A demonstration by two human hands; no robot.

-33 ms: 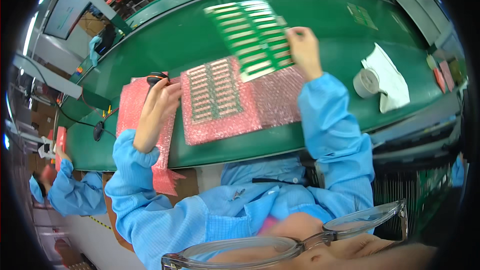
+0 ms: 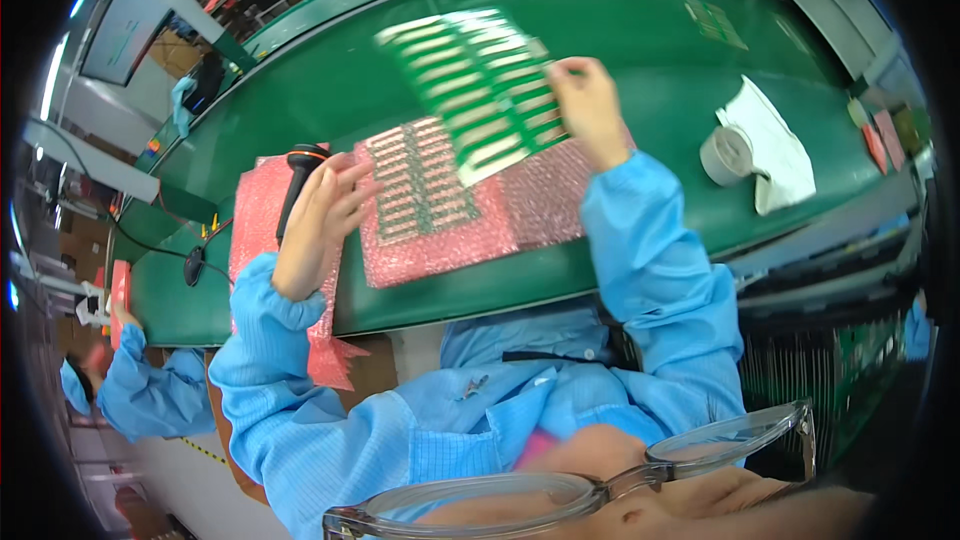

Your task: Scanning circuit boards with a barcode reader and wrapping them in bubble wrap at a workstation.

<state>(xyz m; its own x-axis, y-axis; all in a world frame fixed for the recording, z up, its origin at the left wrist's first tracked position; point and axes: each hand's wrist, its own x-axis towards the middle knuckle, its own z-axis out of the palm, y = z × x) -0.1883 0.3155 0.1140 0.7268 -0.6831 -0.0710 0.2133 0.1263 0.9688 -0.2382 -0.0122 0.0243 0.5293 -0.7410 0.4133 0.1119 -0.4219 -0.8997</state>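
Note:
My right hand [image 2: 592,112] pinches the right edge of a green circuit board panel [image 2: 470,90] with rows of pale strips. The panel hangs tilted and slightly blurred above the bench, partly over a stack of pink bubble wrap [image 2: 440,258]. A similar circuit board panel [image 2: 405,202] lies under or inside the wrap on that stack; which one I cannot tell. My left hand [image 2: 322,215] is open, fingers spread, at the left of the stack. Beside it a black handheld scanner [image 2: 297,180] with an orange trim rests on pink bubble wrap, partly hidden by the hand.
More pink bubble wrap [image 2: 262,210] hangs over the near edge of the green bench [image 2: 650,30]. At the right stand a white roll [image 2: 727,157] and a white cloth [image 2: 775,155]. Another board [image 2: 715,22] lies farther back. A co-worker's blue sleeve [image 2: 150,390] shows at far left.
The held panel has moved left and a little nearer with my right hand. My left hand has shifted slightly right, uncovering more of the scanner.

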